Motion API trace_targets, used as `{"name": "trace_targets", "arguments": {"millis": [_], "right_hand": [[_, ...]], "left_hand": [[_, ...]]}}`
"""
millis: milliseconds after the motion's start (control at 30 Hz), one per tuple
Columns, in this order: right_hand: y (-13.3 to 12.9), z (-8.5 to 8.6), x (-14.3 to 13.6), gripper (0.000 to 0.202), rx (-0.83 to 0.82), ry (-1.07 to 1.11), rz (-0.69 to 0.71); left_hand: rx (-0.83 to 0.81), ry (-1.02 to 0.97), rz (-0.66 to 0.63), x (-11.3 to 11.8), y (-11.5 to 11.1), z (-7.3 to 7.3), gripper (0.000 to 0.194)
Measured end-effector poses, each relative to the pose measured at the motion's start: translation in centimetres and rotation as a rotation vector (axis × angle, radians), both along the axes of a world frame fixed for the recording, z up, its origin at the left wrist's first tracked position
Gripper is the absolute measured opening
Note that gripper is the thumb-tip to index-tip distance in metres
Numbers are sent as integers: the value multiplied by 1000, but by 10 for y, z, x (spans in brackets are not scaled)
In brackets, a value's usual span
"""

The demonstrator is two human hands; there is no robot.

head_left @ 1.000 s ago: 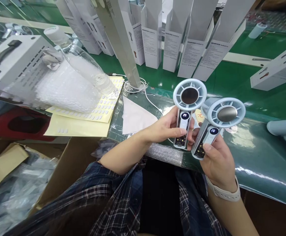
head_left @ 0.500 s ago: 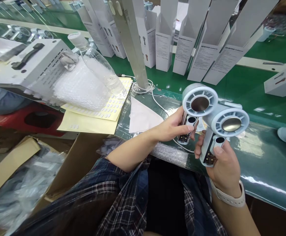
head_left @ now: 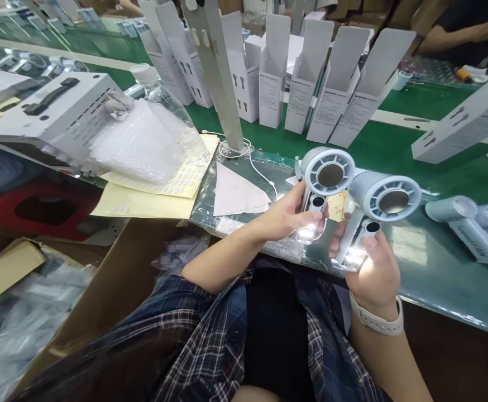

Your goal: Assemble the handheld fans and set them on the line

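My left hand (head_left: 296, 215) is wrapped round the handle of a light-blue handheld fan (head_left: 326, 173), thumb on the front below its dark oval. A second light-blue handheld fan (head_left: 388, 200) is gripped in my right hand (head_left: 376, 268), with the thumb pressed near the oval on its handle. Both fans are held upright side by side, heads close together, round grilles toward me. White light glows from the lower part of each handle. Behind them, a yellow paper with writing (head_left: 336, 206) shows between the two fans.
Open white boxes (head_left: 271, 100) stand in a row behind a metal post (head_left: 219, 72). More light-blue fans (head_left: 457, 209) lie at right. To the left are yellow sticker sheets (head_left: 156, 204), a plastic bottle (head_left: 172, 111) and a white machine (head_left: 55, 106). Another person's arm (head_left: 449, 39) shows at far right.
Lights in both fan handles have come on, where dark circuit boards showed before. My hands and the fans sit slightly further left in view, which now takes in more of the bench at right.
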State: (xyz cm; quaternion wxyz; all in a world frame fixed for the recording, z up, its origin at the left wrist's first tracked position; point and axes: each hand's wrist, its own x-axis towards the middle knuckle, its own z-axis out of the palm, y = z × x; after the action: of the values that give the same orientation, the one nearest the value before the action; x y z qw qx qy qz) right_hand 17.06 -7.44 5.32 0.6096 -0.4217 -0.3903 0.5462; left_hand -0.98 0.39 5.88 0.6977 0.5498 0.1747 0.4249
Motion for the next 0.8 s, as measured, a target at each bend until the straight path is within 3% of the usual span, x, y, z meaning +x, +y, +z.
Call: {"name": "trace_targets", "arguments": {"millis": [267,467,633,800], "right_hand": [[-10,-5,3,24,38,15,-39],[-3,-6,3,43,-1,172,40],[-1,-4,-2,45,-41,211,40],[-15,11,-6,36,-9,162,24]], "left_hand": [[68,70,3,-2,-18,8,46],[-85,117,200,5,-23,2,71],[-143,-45,74,3,-21,-2,54],[-98,-78,4,-12,-34,16,44]]}}
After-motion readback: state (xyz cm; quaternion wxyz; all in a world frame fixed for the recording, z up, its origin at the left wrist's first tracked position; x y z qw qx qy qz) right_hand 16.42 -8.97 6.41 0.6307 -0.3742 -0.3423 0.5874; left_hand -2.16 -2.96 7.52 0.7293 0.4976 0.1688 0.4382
